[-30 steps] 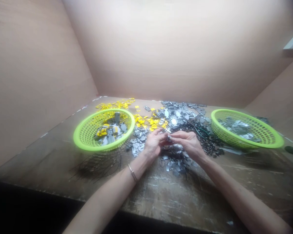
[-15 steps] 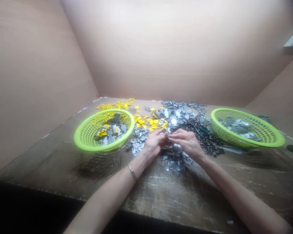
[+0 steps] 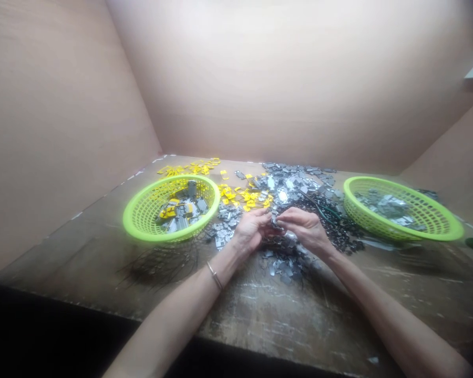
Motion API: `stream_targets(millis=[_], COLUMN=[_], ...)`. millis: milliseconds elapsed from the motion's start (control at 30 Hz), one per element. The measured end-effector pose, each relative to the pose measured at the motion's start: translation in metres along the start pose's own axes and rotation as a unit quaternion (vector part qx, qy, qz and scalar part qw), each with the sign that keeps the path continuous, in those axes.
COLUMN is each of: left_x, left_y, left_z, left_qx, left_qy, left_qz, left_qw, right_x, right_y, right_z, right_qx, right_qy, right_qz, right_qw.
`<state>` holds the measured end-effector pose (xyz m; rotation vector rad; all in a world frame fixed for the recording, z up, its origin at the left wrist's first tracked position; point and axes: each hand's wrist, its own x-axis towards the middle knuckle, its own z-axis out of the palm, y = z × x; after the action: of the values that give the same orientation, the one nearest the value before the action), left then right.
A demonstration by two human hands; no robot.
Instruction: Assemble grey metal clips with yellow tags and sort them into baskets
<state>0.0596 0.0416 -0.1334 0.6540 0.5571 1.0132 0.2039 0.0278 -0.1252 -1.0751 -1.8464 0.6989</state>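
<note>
My left hand (image 3: 252,229) is closed on a small grey metal part (image 3: 275,219), its thumb and fingers pressed round it. Opposite it, my right hand (image 3: 304,227) pinches at the same spot, thumb and forefinger together by the part; whether it grips this part or another tiny piece is too small to tell. Both hands hover over the middle of the worktable. Below them lies a heap of thin silvery plates (image 3: 286,262). Just beyond are more shiny grey plates (image 3: 289,184), a pile of small dark pieces (image 3: 339,231) and scattered yellow pieces (image 3: 256,198).
A green plastic basket (image 3: 142,233) on the left holds grey and yellow parts. Another green basket (image 3: 449,231), on the right, contains grey plates. A dark green-handled tool (image 3: 323,210) lies on the dark pieces. Board walls (image 3: 260,79) enclose the wooden tabletop (image 3: 260,315).
My right hand has drawn slightly away from my left, and more of the grey part shows between them. The whole view has shifted a little.
</note>
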Motion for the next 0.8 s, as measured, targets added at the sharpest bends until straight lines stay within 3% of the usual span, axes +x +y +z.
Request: stream_targets(millis=[200, 333, 467, 667, 800], left_x=[0.001, 0.002, 0.002, 0.002, 0.002], left_y=[0.000, -0.001, -0.001, -0.001, 0.000], left_z=[-0.002, -0.004, -0.005, -0.006, -0.006], left_qx=[0.016, 0.031, 0.040, 0.050, 0.055], left_qy=[0.018, 0.003, 0.028, 0.030, 0.027], left_qz=[0.005, -0.003, -0.008, -0.026, -0.033], left_qw=[1.000, 1.000, 0.999, 0.998, 0.998], right_x=[0.000, -0.001, -0.002, -0.002, -0.003], right_y=[0.008, 0.011, 0.010, 0.008, 0.006], right_z=[-0.005, -0.009, -0.011, -0.011, -0.009], right_qx=[-0.139, -0.259, -0.330, -0.321, -0.270], right_qy=[-0.027, -0.087, -0.112, -0.127, -0.093], right_qz=[-0.117, -0.215, -0.255, -0.255, -0.227], right_qw=[0.983, 0.938, 0.902, 0.903, 0.931])
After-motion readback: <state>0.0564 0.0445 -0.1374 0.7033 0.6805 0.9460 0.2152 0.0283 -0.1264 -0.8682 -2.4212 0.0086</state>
